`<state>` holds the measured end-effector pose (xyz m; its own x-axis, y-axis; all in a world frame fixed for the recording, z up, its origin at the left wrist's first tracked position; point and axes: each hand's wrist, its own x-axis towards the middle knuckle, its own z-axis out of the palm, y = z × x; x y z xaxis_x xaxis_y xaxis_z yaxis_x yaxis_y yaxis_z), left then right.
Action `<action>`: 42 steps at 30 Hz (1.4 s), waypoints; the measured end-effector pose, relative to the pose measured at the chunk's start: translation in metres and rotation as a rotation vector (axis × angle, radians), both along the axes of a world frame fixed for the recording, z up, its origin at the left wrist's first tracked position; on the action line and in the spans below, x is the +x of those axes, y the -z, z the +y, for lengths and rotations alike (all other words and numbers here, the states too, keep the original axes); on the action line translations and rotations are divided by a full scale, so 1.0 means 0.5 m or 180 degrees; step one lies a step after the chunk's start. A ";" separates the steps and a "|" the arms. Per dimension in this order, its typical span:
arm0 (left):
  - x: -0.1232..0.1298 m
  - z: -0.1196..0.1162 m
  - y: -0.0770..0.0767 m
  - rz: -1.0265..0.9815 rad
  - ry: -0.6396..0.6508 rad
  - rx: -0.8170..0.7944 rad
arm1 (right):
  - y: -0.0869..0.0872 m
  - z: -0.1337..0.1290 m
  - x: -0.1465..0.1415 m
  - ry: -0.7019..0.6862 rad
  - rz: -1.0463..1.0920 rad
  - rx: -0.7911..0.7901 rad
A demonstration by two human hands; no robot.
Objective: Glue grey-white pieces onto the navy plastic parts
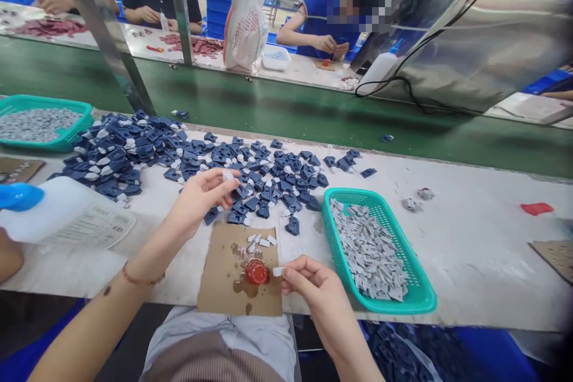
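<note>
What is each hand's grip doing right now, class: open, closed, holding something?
Left hand: closed, pinching a small white piece.
Right hand: closed, pinching a white strip beside the red cap.

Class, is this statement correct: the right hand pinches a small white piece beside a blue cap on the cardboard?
No: the cap on the cardboard is red, not blue, as the head view shows. The right hand does pinch a small white piece beside it.
</note>
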<state>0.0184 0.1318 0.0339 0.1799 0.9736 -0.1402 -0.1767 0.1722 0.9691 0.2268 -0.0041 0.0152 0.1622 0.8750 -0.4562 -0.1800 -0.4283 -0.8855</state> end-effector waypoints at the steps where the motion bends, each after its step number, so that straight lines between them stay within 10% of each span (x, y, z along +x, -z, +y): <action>1: -0.006 -0.027 0.008 -0.0067 0.0045 -0.0114 | 0.008 -0.003 -0.009 0.0046 0.0069 -0.0037; 13: -0.040 -0.235 0.119 -0.0274 -0.0092 -0.0558 | 0.020 -0.007 -0.043 0.0185 0.0034 -0.0090; 42: -0.014 -0.273 0.086 0.1109 -0.0331 0.1809 | -0.042 -0.010 -0.103 -0.0078 0.0412 0.0050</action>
